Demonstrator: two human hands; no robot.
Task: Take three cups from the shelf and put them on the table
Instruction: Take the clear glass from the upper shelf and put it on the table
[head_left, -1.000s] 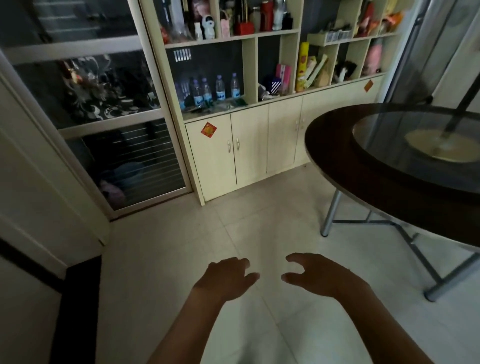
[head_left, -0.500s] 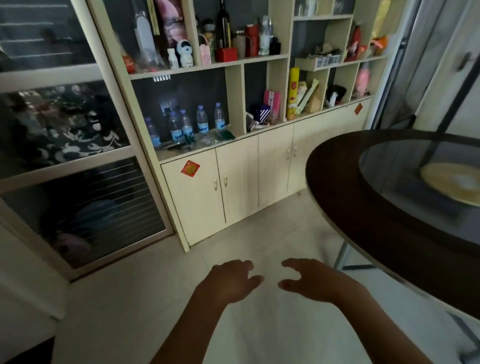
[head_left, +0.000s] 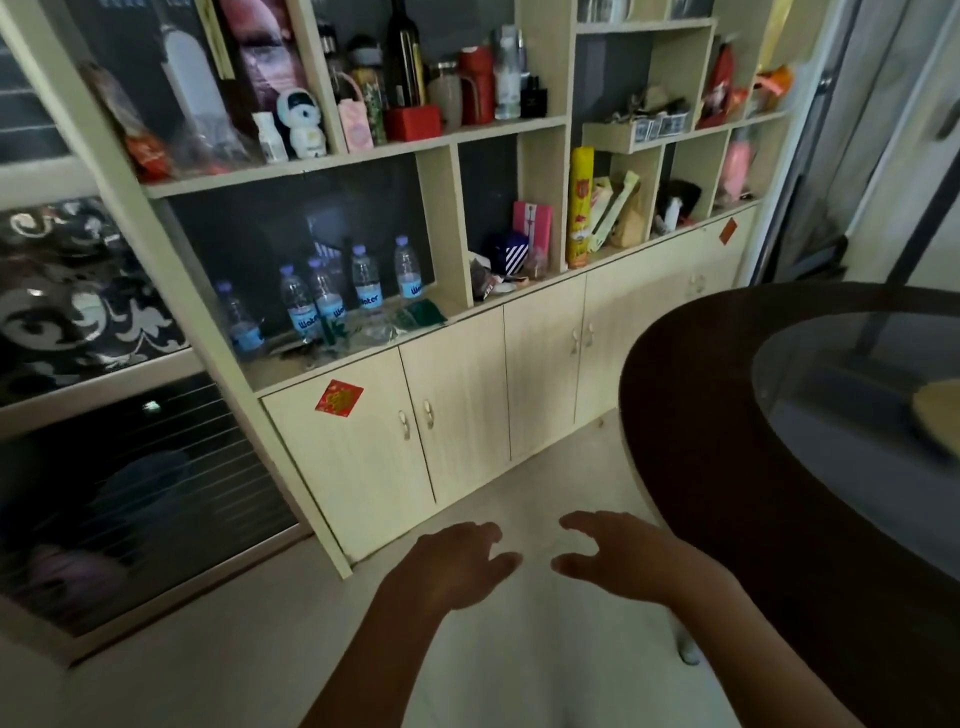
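A cream shelf unit (head_left: 540, 171) with open compartments above closed cupboard doors fills the wall ahead. Pale cup-like shapes (head_left: 608, 8) sit in the top right compartment, cut off by the frame's upper edge. A round dark table (head_left: 727, 457) with a glass turntable (head_left: 831, 395) stands at the right. My left hand (head_left: 457, 564) and my right hand (head_left: 618, 556) hover low over the floor in front of the cupboard doors, both empty with fingers loosely spread. The right hand is just left of the table's rim.
Several water bottles (head_left: 332, 306) stand on a lower shelf. Bottles, a red flask (head_left: 478, 85), boxes and a small figurine (head_left: 304, 124) crowd the upper shelves. A glass-fronted sliding door (head_left: 104, 364) stands at the left. Pale tiled floor (head_left: 519, 665) lies below my hands.
The view has moved closer to the shelf unit and tilted up, so higher shelves show. The table now sits nearer on the right. Both hands keep the same empty pose.
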